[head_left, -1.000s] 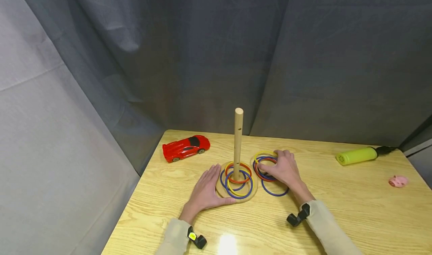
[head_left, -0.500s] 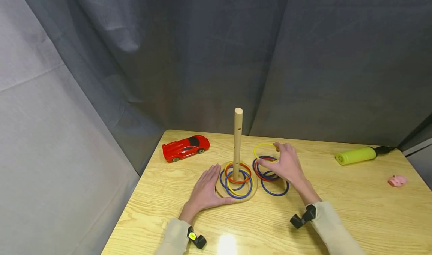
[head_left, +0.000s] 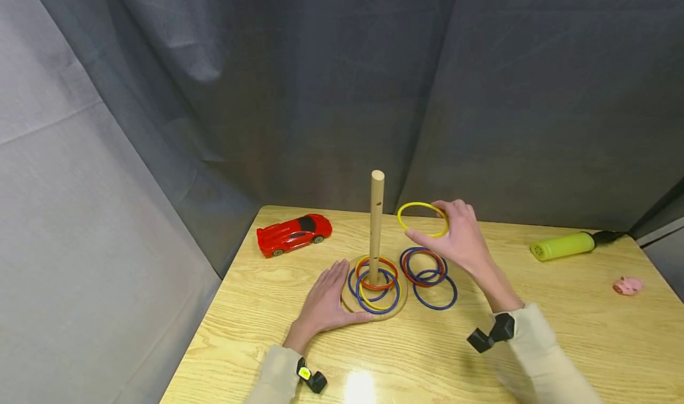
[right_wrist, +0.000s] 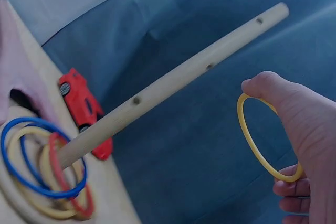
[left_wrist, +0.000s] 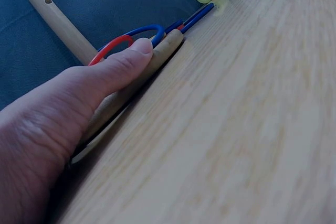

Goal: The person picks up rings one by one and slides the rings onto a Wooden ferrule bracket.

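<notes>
Post (head_left: pixel 376 226) partly ringed; yellow ring (head_left: pixel 420 204) aloft beside it, pinched by right hand (head_left: pixel 454 232).
Several rings (head_left: pixel 378 313) encircle post; loose rings (head_left: pixel 426 284), red and blue, left. Left hand (head_left: pixel 328 303) touches base (head_left: pixel 404 291), fingers straight.

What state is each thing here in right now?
Right hand, pinching the yellow ring
Yellow ring, held above the table
Left hand, resting on the wooden base
Wooden peg, upright, rings around its foot
Loose rings, overlapping
Red car, on its wheels
Green cylinder, lying on its side
Pink pig, pose unclear
</notes>
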Demonstrator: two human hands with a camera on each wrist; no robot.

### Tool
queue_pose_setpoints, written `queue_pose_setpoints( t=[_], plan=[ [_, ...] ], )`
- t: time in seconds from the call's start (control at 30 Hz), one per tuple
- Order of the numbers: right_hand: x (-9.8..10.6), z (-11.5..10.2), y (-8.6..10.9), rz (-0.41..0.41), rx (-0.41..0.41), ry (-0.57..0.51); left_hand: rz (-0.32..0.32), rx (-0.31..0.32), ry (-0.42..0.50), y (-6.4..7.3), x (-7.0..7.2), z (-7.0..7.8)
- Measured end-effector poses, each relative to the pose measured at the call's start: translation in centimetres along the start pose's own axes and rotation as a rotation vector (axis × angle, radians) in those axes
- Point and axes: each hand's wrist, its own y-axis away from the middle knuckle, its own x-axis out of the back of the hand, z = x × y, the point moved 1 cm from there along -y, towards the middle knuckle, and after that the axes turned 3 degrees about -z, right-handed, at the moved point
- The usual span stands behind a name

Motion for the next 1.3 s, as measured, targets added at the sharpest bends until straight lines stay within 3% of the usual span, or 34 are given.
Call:
queue_pose_setpoints(
  t=[0.4,0.63,1.0,1.3],
  plan=[
    [4.2,-4.2,-2.2,0.057,0.042,-0.039,-0.001,0.003,0.002,0.0,-0.1,0.0],
    [5.8,-6.1,-3.2,0.085,0.106,-0.1,-0.005,0.002,-0.002,0.0,-0.1,0.1],
    [6.9,-8.5,-4.0,0.126,0.199,-0.139,-0.005,0.008,0.018,0.0,0.1,0.1],
    [6.2,-10.0,-4.3,0.076,0.254,-0.134,0.013,-0.006,0.034,0.0,0.3,0.3]
  ],
)
